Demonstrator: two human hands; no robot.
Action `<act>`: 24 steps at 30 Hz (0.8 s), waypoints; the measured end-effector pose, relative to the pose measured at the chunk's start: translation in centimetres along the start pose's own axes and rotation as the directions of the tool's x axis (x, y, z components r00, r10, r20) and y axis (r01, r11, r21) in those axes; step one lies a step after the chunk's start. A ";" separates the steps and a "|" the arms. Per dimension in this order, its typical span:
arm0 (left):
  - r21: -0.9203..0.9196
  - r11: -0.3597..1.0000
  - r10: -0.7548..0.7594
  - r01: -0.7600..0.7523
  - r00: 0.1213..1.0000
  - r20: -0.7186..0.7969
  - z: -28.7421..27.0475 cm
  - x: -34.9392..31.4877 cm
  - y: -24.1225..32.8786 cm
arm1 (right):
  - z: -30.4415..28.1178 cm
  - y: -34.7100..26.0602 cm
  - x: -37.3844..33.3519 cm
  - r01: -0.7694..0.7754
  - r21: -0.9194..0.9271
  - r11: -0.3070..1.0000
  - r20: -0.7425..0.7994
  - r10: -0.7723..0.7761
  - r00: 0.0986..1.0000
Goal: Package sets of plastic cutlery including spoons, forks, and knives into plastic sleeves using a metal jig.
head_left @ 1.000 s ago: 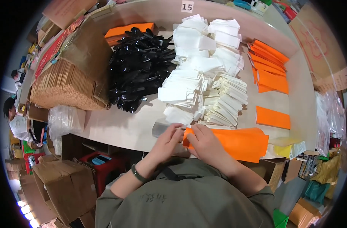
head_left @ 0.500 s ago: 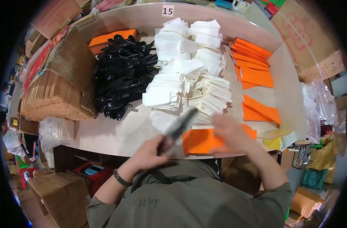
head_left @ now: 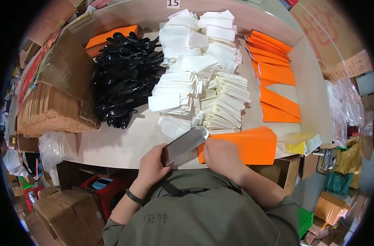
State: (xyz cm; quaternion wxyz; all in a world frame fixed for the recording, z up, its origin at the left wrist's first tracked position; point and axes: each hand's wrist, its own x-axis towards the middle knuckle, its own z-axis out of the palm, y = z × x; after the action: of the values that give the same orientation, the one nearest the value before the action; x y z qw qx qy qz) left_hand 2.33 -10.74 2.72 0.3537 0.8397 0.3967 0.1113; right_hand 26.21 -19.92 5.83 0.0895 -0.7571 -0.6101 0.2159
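My left hand is closed round the lower end of a long flat dark-grey piece with a rounded, shiny tip; its exact kind is not clear. The piece slants up to the right over the table's front edge. At its tip my right hand has its fingers curled together; what they pinch, if anything, is hidden. Beneath and beside that hand lies a stack of orange paper sleeves. Just beyond are piles of white folded paper packets and cream narrow packets.
Black plastic cutlery is heaped left of the packets, beside an open carton of thin wooden sticks. More orange sleeves lie at right. A clear plastic bag hangs at the front left, near a yellow-and-white packet at the front right.
My right hand has moved left from above the orange stack to the tip of the grey piece, its fingers now curled. The grey piece has tilted flatter, showing its broad face.
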 end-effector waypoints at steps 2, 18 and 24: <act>0.065 0.998 0.006 -0.012 0.996 0.090 -0.7 -1.0 -0.6 | 0.2 -0.2 0.4 -0.039 0.037 0.999 0.006 0.039 0.999; 0.193 0.979 0.122 -0.067 0.950 -0.287 -6.3 1.7 -4.7 | -4.9 9.8 6.4 -0.273 0.481 0.833 -0.003 0.313 0.950; 0.253 0.966 0.184 -0.044 0.805 -0.564 -11.0 4.2 -7.2 | -7.2 2.9 7.9 0.280 -0.102 0.955 -0.508 -0.292 0.810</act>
State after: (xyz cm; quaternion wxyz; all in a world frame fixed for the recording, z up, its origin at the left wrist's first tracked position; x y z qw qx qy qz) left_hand -4.31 1.08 5.37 0.1089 0.8223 0.4445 0.3384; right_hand 33.24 -12.13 9.39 0.2731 -0.6876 -0.6725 -0.0183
